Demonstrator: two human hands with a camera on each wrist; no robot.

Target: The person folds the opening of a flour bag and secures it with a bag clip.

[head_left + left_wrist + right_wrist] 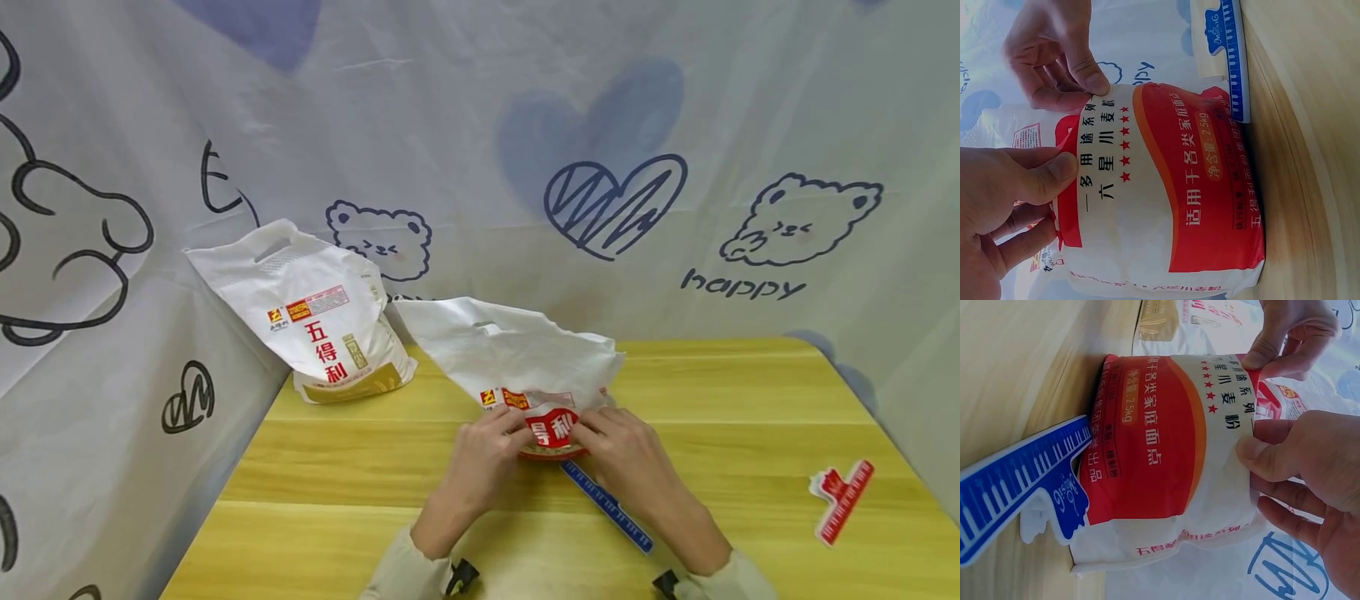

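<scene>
A white and red flour bag [517, 350] stands on the table before me, its upper part sloping back toward the curtain. My left hand [482, 457] pinches the bag's near face on the left between thumb and fingers. On the right my right hand [624, 454] pinches the same face; in the right wrist view its thumb [1257, 456] presses on a creased edge. Below the bag's front lies a blue clip [607, 507] with a piano-key pattern, one end close against the bag and partly under my right hand in the head view.
A second white flour bag [337, 325] with gold printing stands at the back left of the wooden table [315, 533]. A red clip [843, 502] lies at the right. Behind the table hangs a printed curtain [465, 150].
</scene>
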